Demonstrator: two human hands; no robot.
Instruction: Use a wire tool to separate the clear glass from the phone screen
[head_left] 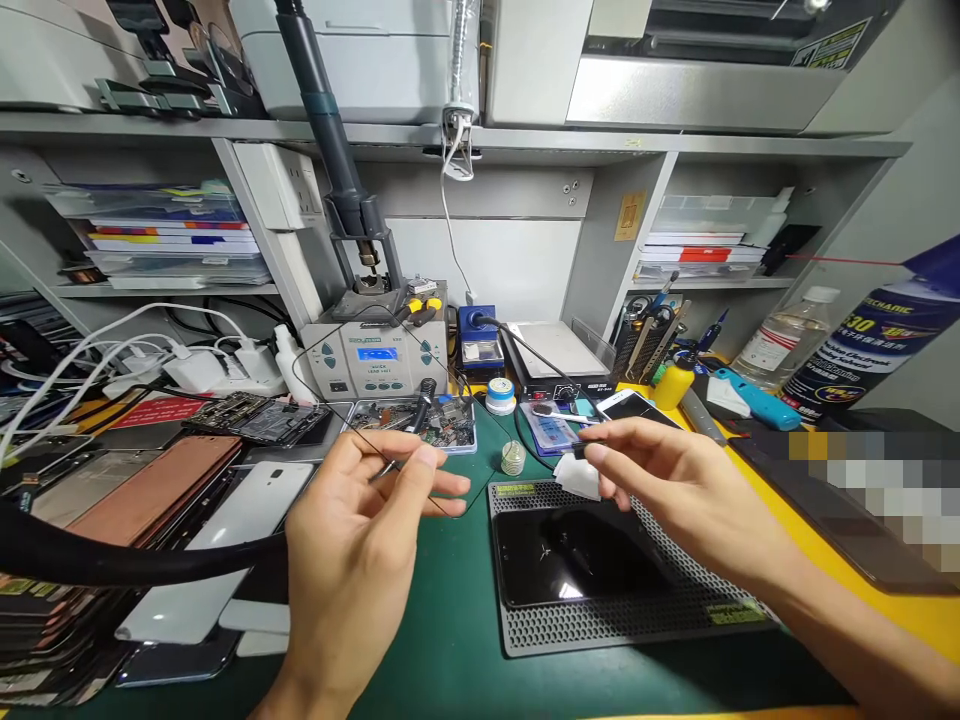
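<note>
My left hand point(367, 540) is raised over the left of the green mat, thumb and fingers pinched on a thin dark wire point(491, 490). That wire bows out in loose loops around the hand. My right hand point(667, 480) hovers above the far edge of a grey perforated pad, its thumb and forefinger closed on a small black piece point(580, 450) whose kind I cannot make out. Just under those fingertips is a crumpled white tissue point(577, 478). On the pad point(525, 638) lies a glossy black screen device point(577, 560), face up, reflecting light.
Stacked phones and panels point(225, 530) crowd the left, with a black tube point(150, 555) crossing them. Behind stand a hot-air station point(375, 355), a parts tray point(450, 425), a small jar point(513, 458) and a blue-capped tub point(500, 395). Spray can point(870, 340) and bottle point(787, 335) stand right.
</note>
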